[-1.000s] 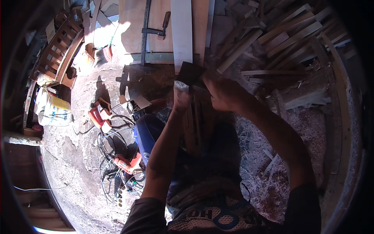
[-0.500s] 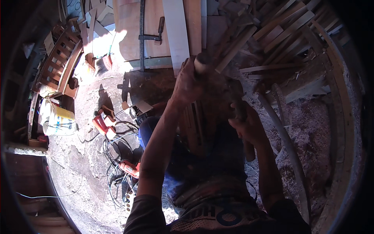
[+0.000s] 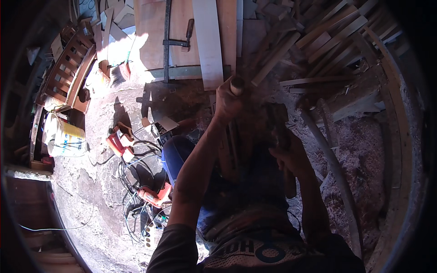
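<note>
My left hand (image 3: 226,103) is closed round the handle of what looks like a chisel (image 3: 237,85). The round end of its wooden handle points up, and the blade is hidden. To the right and nearer, my right hand (image 3: 291,155) grips a hammer (image 3: 290,184) by its wooden handle. The hammer's dark head (image 3: 276,113) lies just beyond that hand, apart from the chisel's handle end. Beneath my left wrist, in deep shadow between my legs, are narrow wooden pieces (image 3: 230,148); their full shape cannot be made out.
Boards with a bar clamp (image 3: 186,42) lie ahead. At left are a slatted wooden piece (image 3: 68,75), a white bucket (image 3: 65,138), red power tools (image 3: 154,195) and tangled cables. Wood offcuts (image 3: 330,41) are heaped at far right; a curved branch (image 3: 334,168) lies at right.
My left hand has shifted nearer and a little right with the chisel. My right hand and the hammer have come slightly lower and nearer to me. Both grips stay closed.
</note>
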A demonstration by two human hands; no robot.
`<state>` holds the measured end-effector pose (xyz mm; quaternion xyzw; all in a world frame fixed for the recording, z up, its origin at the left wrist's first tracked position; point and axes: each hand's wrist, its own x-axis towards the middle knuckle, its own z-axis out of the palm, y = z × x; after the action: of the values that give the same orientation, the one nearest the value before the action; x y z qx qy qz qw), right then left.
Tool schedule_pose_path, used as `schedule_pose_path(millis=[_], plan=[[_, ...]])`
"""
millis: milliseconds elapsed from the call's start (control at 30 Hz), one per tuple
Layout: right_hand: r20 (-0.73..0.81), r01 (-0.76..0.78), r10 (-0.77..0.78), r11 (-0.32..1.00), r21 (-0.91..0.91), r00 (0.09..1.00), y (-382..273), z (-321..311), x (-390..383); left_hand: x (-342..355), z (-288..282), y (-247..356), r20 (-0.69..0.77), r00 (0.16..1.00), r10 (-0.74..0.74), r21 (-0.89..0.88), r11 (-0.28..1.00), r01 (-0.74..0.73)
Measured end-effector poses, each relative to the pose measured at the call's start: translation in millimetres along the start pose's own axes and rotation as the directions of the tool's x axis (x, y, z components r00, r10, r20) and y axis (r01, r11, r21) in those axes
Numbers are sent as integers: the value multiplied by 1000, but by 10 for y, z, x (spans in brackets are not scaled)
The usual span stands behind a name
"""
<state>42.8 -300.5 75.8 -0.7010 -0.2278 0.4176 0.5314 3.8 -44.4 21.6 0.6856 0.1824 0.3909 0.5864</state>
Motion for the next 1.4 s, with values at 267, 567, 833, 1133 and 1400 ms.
schedule_pose_path(millis=[267, 567, 833, 1133, 1400], plan=[[12, 6, -6, 1000, 17, 1000, 6, 18, -21, 21, -83, -20, -48, 999, 21, 38, 999, -19], [10, -9, 9, 1000, -19, 1000, 37, 61, -18, -29, -121, -54, -18, 997, 75, 103, 992, -73], [29, 8, -8, 999, -32, 1000, 17, 93, -27, -13, -133, -126, -8, 997, 79, 80, 994, -78], [49, -1, 6, 995, -102, 999, -156, 167, 10, 37, -187, -140, 13, 993, 118, 135, 984, -119], [113, 435, -497, 599, -673, 860, -1034, 328, 213, 2, -241, -209, 102, 980, 171, 52, 983, -177]])
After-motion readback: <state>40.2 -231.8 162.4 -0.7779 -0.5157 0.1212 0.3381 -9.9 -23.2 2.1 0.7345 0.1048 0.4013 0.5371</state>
